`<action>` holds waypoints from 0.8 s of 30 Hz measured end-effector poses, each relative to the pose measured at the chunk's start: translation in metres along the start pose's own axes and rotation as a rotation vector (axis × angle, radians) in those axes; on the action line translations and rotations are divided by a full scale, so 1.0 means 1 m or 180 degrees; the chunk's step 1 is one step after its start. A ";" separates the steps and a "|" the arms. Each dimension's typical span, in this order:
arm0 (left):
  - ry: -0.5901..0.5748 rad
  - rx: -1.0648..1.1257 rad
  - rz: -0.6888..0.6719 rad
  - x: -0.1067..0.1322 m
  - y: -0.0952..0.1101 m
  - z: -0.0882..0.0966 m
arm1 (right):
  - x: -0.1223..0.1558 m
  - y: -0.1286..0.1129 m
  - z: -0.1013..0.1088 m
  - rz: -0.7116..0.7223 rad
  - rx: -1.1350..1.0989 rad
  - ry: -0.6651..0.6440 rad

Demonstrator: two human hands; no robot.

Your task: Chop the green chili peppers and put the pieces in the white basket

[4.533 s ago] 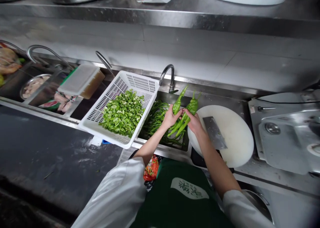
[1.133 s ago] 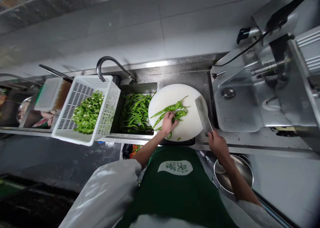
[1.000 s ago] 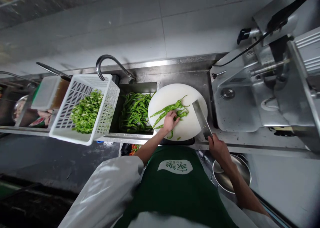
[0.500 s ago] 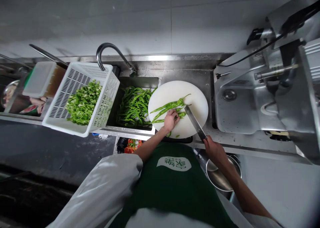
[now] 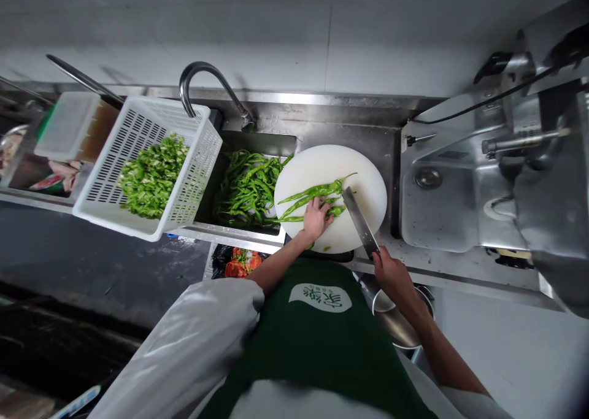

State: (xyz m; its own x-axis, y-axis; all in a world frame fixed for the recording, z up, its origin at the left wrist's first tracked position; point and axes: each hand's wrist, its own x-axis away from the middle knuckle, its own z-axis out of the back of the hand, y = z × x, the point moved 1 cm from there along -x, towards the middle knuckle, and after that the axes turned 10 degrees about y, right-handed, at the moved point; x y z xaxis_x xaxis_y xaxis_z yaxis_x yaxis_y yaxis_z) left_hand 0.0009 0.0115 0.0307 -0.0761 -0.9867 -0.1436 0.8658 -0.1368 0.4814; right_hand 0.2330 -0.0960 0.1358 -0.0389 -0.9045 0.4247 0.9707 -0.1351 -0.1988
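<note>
My left hand (image 5: 317, 219) presses on several long green chili peppers (image 5: 317, 190) lying side by side on a round white cutting board (image 5: 329, 158). Its fingers are bent over the lower ones. In my right hand (image 5: 390, 270) is the handle of a kitchen knife (image 5: 360, 219) with a broad, straight blade. The blade slants across the board, its far end close to the stem ends of the peppers. A small cut green piece (image 5: 327, 248) rests near the board's front edge.
Left of the board, a sink holds many whole green peppers (image 5: 253, 186), with a curved faucet (image 5: 209, 66) behind. A white basket (image 5: 99, 213) contains chopped peppers (image 5: 154, 180). A metal slicing machine (image 5: 529, 161) stands at right. Below the counter is a metal pot (image 5: 400, 327).
The camera view has shifted slightly. The knife's far end sits a touch farther back on the board. My left hand keeps its place on the peppers.
</note>
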 end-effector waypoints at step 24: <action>-0.0384 0.0475 -0.0904 -0.049 -0.033 0.022 | 0.019 0.028 -0.022 -0.0762 -0.0990 0.0445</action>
State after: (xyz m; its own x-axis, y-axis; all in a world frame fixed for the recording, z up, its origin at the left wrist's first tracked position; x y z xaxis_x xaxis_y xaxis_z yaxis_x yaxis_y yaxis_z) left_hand -0.0353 0.0626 0.0409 -0.3696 -0.9094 -0.1909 0.7203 -0.4102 0.5594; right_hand 0.2546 -0.1258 0.1186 -0.3074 -0.8761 0.3715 0.8132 -0.4446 -0.3755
